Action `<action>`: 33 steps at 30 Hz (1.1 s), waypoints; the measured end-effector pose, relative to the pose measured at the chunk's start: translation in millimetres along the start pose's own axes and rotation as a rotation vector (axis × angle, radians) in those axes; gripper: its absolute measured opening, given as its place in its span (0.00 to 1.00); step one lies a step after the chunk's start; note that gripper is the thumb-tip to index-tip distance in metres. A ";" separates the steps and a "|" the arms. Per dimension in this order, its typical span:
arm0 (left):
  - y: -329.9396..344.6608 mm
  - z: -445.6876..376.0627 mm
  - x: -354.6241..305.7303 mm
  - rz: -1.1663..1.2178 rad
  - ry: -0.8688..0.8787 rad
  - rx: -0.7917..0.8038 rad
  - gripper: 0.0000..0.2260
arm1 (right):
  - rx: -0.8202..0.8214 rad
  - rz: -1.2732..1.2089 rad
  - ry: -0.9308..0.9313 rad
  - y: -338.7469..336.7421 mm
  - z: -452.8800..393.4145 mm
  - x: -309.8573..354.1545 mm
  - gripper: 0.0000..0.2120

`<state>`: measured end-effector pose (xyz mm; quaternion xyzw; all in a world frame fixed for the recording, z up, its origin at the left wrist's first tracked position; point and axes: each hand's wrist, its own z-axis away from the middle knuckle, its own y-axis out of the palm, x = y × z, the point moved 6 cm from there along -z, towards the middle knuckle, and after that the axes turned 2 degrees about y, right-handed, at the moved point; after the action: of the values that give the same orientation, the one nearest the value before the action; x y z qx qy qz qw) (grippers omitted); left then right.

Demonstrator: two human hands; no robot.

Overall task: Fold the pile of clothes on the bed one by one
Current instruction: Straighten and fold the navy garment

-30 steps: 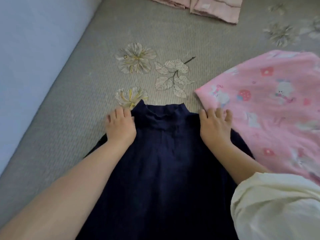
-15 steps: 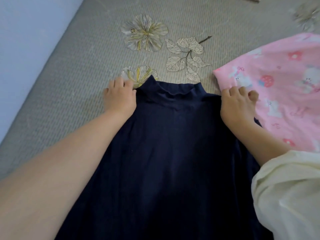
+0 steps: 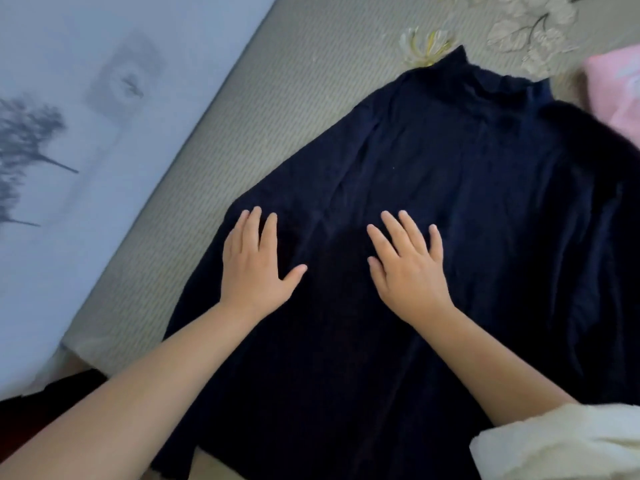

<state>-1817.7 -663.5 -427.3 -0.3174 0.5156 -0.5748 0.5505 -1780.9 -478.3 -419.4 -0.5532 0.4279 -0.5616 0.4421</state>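
Navy garment (image 3: 450, 202), dark knit with a short stand-up collar at its far end, laid flat on the bed (image 3: 277, 109) and spread wide toward the near edge of the view. Collar points away from the person; the hem end runs out of sight below.

Left hand (image 3: 254, 268): palm down on the garment near its left border, fingers straight and close together, thumb splayed to the right. Pinches nothing.

Right hand (image 3: 408, 268): palm down on the middle of the garment, fingers straight and slightly fanned. Pinches nothing. The two hands lie side by side, apart from each other.

Bed cover: grey-green woven surface with pale embroidered flowers and leaves (image 3: 533, 32) beyond the collar.

Pink cloth (image 3: 616, 95): at the right border, touching or just overlapped by the garment's right shoulder; which of the two cannot be told.

Cream sleeve (image 3: 561, 445): bunched on the right forearm, lower right corner.

Wall (image 3: 86, 133): pale blue-white with a grey tree print, along the bed's left side.

Containers: none catalogued in view.
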 end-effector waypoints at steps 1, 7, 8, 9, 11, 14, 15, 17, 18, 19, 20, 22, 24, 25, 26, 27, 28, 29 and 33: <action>3.4 23.9 11.7 -0.015 -0.022 0.009 0.37 | 0.064 -0.011 -0.010 8.2 8.7 10.8 0.20; 2.8 104.0 60.1 0.021 -0.028 -0.164 0.11 | 0.358 0.083 0.022 42.6 31.5 25.2 0.25; 0.7 109.0 62.6 0.054 0.022 -0.191 0.06 | 0.364 0.111 0.034 43.1 30.9 26.2 0.26; -1.5 113.0 65.6 0.099 0.047 -0.202 0.03 | 0.368 0.134 0.049 42.0 29.9 28.2 0.25; -4.3 119.8 80.8 0.166 -0.058 -0.214 0.06 | 0.340 0.141 0.093 35.7 27.7 35.1 0.24; -0.1 135.8 119.0 0.195 -0.431 -0.119 0.16 | 0.182 0.049 0.106 19.4 29.0 57.9 0.20; 3.4 143.4 129.5 0.240 -0.480 -0.060 0.15 | 0.158 0.027 0.093 17.2 31.1 71.8 0.19; 9.5 151.2 134.4 0.381 -0.431 0.021 0.10 | 0.219 -0.005 0.125 24.6 36.8 94.6 0.20; 9.1 155.6 135.8 0.452 -0.402 0.053 0.09 | 0.286 -0.030 0.171 32.4 39.7 107.2 0.21; 7.1 158.2 136.7 0.534 -0.385 0.072 0.09 | 0.351 -0.068 0.234 39.2 42.3 118.6 0.21; 4.1 160.3 136.9 0.597 -0.370 0.085 0.09 | 0.397 -0.122 0.299 44.4 44.4 128.2 0.20; 0.7 160.4 139.3 0.658 -0.354 0.149 0.08 | 0.432 -0.255 0.417 50.3 45.5 141.2 0.13; -1.6 157.9 141.7 0.717 -0.372 0.238 0.08 | 0.444 -0.378 0.511 49.4 45.2 144.9 0.07; -4.6 156.5 142.7 0.780 -0.403 0.271 0.07 | 0.438 -0.445 0.557 45.4 44.2 143.3 0.08; -8.4 154.0 142.1 0.870 -0.433 0.298 0.06 | 0.416 -0.525 0.604 39.0 43.2 139.1 0.10; -11.5 150.4 140.0 0.955 -0.449 0.328 0.06 | 0.390 -0.626 0.654 30.0 42.2 133.1 0.12; -14.5 145.5 135.2 0.990 -0.438 0.370 0.06 | 0.350 -0.723 0.696 20.0 41.6 123.8 0.12; -16.8 140.4 129.0 0.964 -0.405 0.427 0.06 | 0.315 -0.790 0.726 8.5 41.6 111.4 0.12; -22.3 111.9 88.5 0.683 -0.224 0.556 0.05 | 0.271 -0.928 0.829 -35.6 50.4 37.3 0.13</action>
<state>-1737.3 -778.7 -394.4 -0.0292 0.3540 -0.4391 0.8253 -1731.3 -505.4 -374.7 -0.3567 0.2043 -0.9114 0.0166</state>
